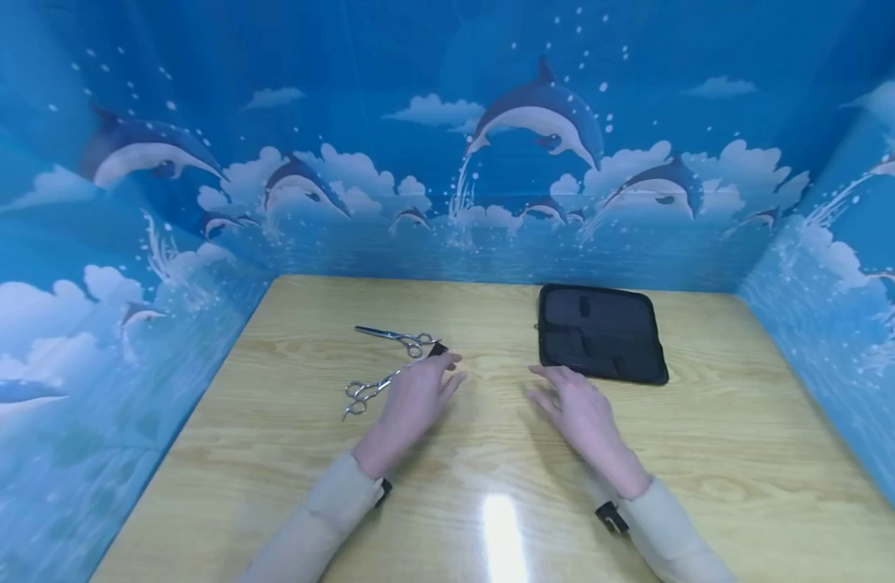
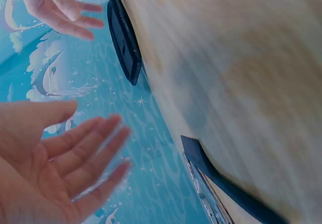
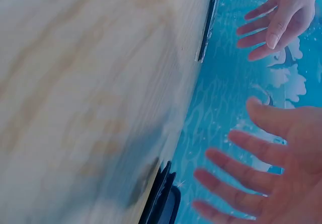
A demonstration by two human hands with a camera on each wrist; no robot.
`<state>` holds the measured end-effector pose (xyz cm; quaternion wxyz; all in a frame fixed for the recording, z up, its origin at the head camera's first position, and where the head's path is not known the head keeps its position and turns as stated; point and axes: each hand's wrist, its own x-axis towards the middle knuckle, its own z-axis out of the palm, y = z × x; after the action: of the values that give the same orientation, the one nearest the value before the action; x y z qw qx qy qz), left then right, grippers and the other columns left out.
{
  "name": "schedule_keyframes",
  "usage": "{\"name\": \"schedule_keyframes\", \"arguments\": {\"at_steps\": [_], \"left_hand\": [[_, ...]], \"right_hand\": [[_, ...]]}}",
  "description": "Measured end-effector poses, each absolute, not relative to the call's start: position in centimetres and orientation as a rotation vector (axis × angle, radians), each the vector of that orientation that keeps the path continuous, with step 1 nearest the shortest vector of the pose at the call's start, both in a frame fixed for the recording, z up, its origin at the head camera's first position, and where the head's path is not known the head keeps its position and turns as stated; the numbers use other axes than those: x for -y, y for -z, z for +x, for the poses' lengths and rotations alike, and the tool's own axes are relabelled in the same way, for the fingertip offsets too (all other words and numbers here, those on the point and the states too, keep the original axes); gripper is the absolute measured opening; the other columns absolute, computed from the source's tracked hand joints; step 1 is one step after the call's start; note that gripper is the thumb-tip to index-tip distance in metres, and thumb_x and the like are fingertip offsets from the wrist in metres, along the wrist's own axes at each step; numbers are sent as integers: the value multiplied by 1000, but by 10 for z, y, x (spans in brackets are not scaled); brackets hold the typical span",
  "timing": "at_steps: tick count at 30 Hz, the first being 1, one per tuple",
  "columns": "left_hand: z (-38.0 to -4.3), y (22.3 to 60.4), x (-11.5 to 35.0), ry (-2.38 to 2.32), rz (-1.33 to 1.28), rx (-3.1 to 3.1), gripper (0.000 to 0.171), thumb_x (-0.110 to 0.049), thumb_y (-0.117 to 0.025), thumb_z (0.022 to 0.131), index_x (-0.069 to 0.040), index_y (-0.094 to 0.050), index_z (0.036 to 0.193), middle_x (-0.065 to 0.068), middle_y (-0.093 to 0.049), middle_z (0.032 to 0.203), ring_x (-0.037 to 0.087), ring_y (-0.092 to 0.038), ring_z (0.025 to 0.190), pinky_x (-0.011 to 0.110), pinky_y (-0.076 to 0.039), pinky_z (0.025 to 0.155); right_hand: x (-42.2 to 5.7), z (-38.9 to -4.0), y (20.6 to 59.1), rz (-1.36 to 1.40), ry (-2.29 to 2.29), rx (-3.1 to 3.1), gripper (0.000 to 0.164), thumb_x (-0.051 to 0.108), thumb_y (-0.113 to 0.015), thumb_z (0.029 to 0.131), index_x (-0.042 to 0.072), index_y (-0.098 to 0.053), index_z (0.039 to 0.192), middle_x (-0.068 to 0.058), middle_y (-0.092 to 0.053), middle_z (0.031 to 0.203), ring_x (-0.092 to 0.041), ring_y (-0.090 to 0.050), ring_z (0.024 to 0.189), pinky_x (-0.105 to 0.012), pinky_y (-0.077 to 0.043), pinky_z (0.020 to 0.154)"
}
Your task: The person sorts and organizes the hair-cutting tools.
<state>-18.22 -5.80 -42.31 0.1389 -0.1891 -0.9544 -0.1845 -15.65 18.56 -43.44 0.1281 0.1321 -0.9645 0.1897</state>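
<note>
My left hand (image 1: 415, 395) hovers over the left part of the table, its fingers loosely extended and holding nothing. Beneath and beside it lie a pair of hairdressing scissors (image 1: 361, 394) and a flat black strip (image 2: 221, 181), both partly hidden by the hand in the head view. Farther back is a second pair of scissors (image 1: 398, 334) with narrow blades pointing left. My right hand (image 1: 584, 411), fingers spread and nothing in them, is in the air just in front of an opened black case (image 1: 606, 330) with inner pockets.
The wood-grain table (image 1: 476, 453) meets a blue dolphin-print curtain (image 1: 389, 121) at its back and sides. Grey sleeves cover both forearms, with a black wrist strap (image 1: 611, 518) showing below the right one.
</note>
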Motion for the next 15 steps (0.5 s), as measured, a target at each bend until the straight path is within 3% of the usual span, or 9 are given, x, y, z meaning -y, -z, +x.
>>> {"name": "schedule_keyframes", "arguments": {"at_steps": [3,6,11,15], "left_hand": [[-187,418,54,611,-510,2744,23,-31,-58,90,-17,-68,104,-3,-73,85,6,-57,58,19,-41,40],[-191,414,50,658,-474,2736,20,-30,-55,91,-18,-69,99,-6,-71,79,2,-47,47,18,-33,35],[-199,407,42,701,-457,2684,21,-31,-53,92,-17,-69,96,-9,-69,69,3,-36,38,19,-29,34],[-206,404,34,699,-478,2646,21,-31,-53,93,-17,-69,96,-9,-68,67,4,-36,37,19,-28,36]], "right_hand": [[-194,-161,431,338,-634,2760,24,30,-65,85,17,-69,105,-4,-71,93,-14,-62,70,-34,-52,50],[-206,-168,428,294,-657,2713,14,28,-65,85,19,-71,94,1,-72,83,-7,-59,60,-29,-48,46],[-230,-183,424,176,-646,2661,16,31,-64,86,17,-72,88,0,-71,73,-6,-51,48,-29,-37,35],[-254,-195,421,55,-641,2659,20,30,-61,88,13,-72,90,-5,-71,73,-10,-52,49,-30,-36,37]]}}
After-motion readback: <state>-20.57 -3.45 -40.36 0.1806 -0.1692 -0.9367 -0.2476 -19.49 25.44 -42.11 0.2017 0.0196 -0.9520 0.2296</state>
